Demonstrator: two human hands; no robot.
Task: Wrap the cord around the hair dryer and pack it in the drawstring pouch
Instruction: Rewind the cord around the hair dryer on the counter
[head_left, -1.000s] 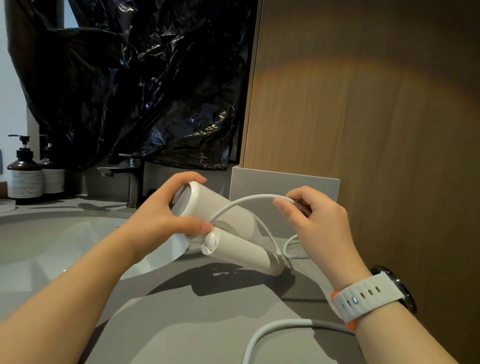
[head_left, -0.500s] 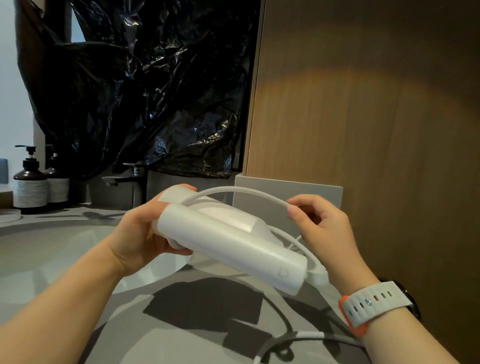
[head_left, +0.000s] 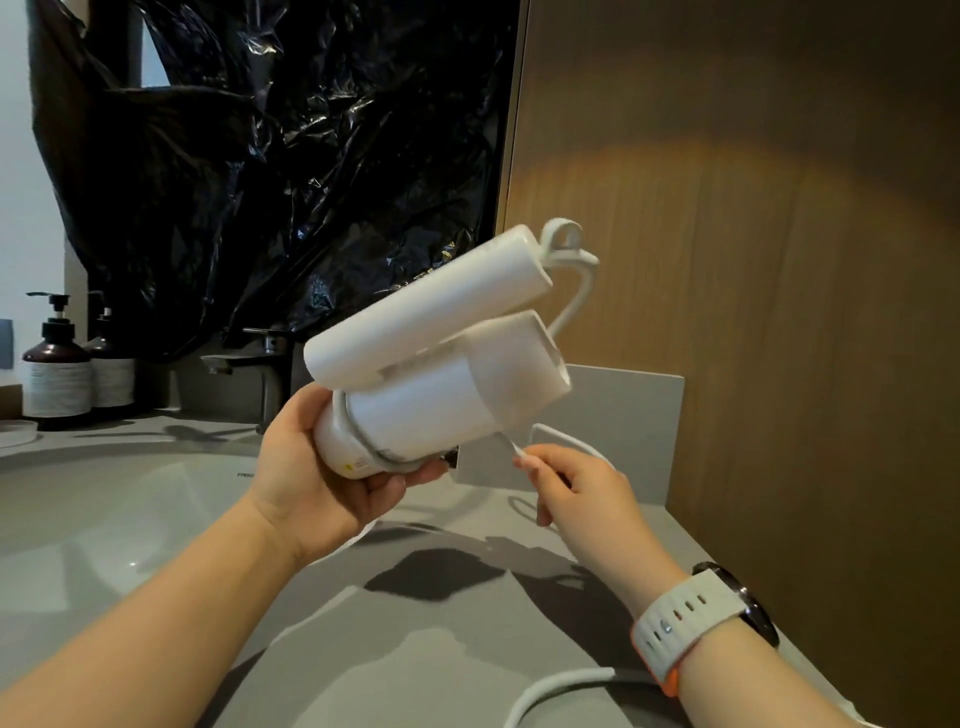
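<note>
Since free slack is needed for winding, the grey counter is used as its resting place, and a length of cord is seen trailing there. The hair dryer is held clear above it, nozzle tilted up to the right and folded handle laid along the barrel, so that turns can be passed round. Its rear end is gripped by the left hand, fingers curled beneath, apparently pinning one turn. Just below the nozzle the cord is pinched by the right hand, fingers curled, probably for tension. No pouch is seen.
</note>
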